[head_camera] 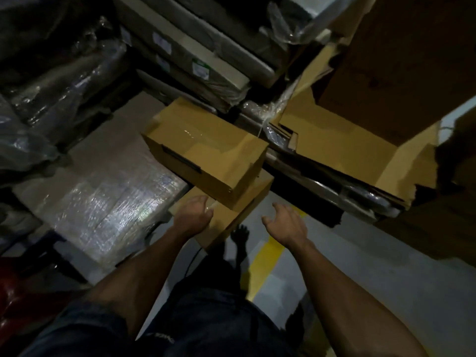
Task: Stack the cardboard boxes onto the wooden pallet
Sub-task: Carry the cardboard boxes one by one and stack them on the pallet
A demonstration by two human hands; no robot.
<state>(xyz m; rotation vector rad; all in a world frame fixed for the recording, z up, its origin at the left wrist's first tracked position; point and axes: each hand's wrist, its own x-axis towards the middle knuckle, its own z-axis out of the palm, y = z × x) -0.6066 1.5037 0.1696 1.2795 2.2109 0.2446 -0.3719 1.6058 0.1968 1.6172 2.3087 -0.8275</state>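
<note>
Two brown cardboard boxes sit stacked in the middle of the head view. The upper box point(203, 148) lies askew across the lower box point(224, 222), which sticks out toward me. My left hand point(193, 215) rests on the near top edge of the lower box, fingers bent over it. To the right of the boxes, my right hand point(286, 225) hovers in the air with fingers spread, touching nothing. No wooden pallet is visible; whatever the boxes stand on is hidden.
A plastic-wrapped load point(108, 186) stands at the left. Wrapped flat goods point(195, 47) pile up behind the boxes. Large torn cardboard sheets point(347, 135) lean at the right. A yellow line point(265, 261) runs along the grey floor by my legs.
</note>
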